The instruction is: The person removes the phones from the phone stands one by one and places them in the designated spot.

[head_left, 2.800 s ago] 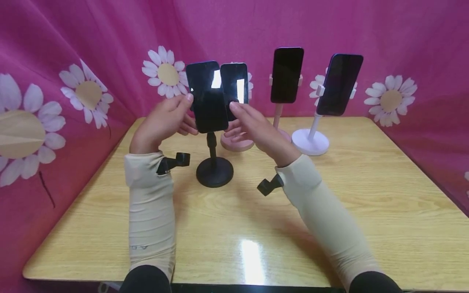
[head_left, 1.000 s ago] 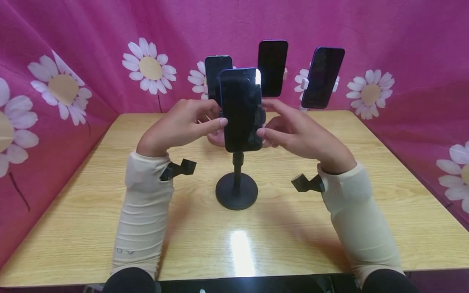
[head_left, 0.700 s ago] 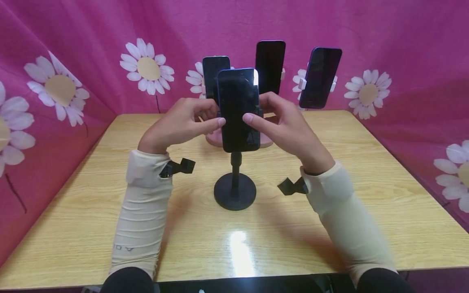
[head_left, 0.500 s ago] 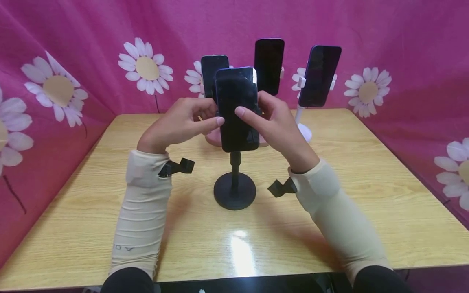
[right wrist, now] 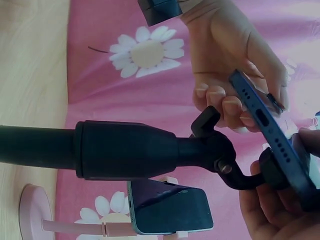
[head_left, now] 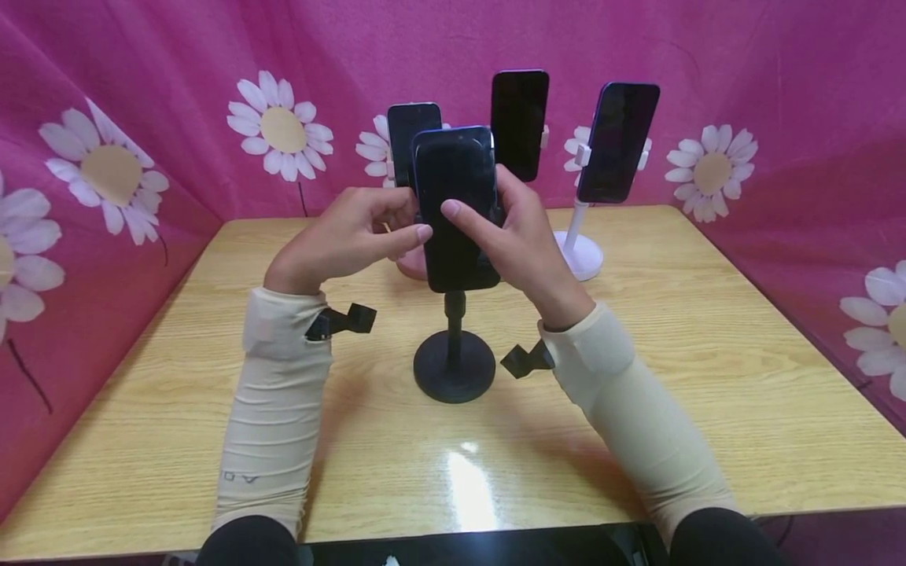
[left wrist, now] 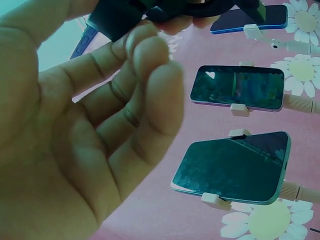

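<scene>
A dark phone point(head_left: 456, 255) stands upright in the clamp of a black phone stand point(head_left: 454, 367) in the middle of the head view. At its left edge lies the thumb of my left hand point(head_left: 343, 236), with the fingers curled in behind. My right hand point(head_left: 527, 244) grips the phone from the right: its thumb lies across the screen, and the fingers go behind. The right wrist view shows the phone's bottom edge point(right wrist: 262, 118) and the stand's bent joint point(right wrist: 220, 155) from below. In the left wrist view the left fingers point(left wrist: 162, 97) curl towards black stand parts.
Behind stand three more phones: one at left point(head_left: 410, 130), a middle one point(head_left: 520, 126) and a tilted one point(head_left: 619, 145) on a white stand point(head_left: 582, 255). A pink base point(head_left: 412, 265) shows partly behind the black stand. A pink flowered curtain point(head_left: 453, 47) backs the wooden table point(head_left: 708, 377).
The right hand has moved left onto the phone, its thumb sliding from the lower right edge to mid-screen. The left hand has stayed at the left edge over the last second.
</scene>
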The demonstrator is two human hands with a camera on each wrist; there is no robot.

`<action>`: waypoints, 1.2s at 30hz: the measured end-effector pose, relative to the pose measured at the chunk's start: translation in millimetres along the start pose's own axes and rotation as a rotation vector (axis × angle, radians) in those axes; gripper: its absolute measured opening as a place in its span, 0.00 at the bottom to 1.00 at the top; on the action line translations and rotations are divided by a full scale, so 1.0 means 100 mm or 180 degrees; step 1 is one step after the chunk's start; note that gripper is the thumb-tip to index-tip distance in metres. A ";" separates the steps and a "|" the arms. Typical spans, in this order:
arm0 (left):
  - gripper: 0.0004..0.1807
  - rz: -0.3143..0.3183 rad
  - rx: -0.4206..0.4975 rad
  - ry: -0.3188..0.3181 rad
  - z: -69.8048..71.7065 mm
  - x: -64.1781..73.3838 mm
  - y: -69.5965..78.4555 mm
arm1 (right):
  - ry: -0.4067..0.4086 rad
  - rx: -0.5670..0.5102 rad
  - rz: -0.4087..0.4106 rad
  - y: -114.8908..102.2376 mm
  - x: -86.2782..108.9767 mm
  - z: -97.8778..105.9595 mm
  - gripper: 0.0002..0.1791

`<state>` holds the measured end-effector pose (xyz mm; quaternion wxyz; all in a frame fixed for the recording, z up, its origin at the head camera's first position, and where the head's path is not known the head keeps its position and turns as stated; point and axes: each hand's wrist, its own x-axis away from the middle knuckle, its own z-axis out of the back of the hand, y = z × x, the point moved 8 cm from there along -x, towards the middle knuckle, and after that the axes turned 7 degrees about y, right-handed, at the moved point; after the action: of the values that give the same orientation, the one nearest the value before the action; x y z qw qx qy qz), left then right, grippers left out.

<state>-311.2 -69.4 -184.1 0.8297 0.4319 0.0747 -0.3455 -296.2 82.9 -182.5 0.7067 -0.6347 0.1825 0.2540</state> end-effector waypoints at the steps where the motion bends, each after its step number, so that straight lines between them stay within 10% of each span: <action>1: 0.10 -0.0010 0.0008 -0.0004 0.00 0.00 0.00 | -0.0009 -0.0008 0.0018 0.00 0.00 0.00 0.25; 19: 0.05 -0.0350 0.0085 0.0104 0.02 0.00 -0.02 | -0.0273 -0.0072 0.0206 -0.08 0.00 -0.07 0.24; 36: 0.09 -0.0299 0.0403 -0.0164 -0.02 0.00 -0.04 | -0.0254 -0.0261 -0.0188 -0.19 0.06 0.05 0.21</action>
<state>-313.5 -69.0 -188.0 0.7853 0.4705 0.0515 -0.3990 -280.8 87.8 -170.3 0.6940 -0.6576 0.1248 0.2654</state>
